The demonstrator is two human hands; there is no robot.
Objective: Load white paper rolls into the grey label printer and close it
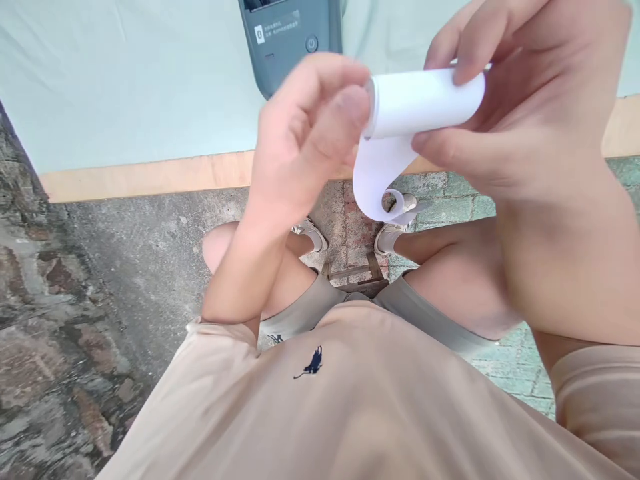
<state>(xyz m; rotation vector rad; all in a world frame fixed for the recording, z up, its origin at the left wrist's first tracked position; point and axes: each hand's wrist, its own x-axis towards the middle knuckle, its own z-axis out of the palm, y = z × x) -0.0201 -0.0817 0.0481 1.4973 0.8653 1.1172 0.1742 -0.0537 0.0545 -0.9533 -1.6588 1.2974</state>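
A white paper roll (420, 100) is held level between both hands, over the near edge of the table. My left hand (310, 133) closes on its left end, thumb and bent fingers pressed against it. At the right end, my right hand (530, 100) grips the roll with the thumb below and fingertips on top. A loose strip of paper (373, 177) hangs from the underside and curls at its tip. Just beyond my left hand lies a dark grey printer (295, 50) with a power button and a label; its far part is cut off by the frame.
The table (125, 87) has a pale green cover and a light wooden front edge (150, 175). Below are my bent knees, a small wooden stool (367, 287) and paved ground (135, 247). Rough stonework (50, 333) lies at the left.
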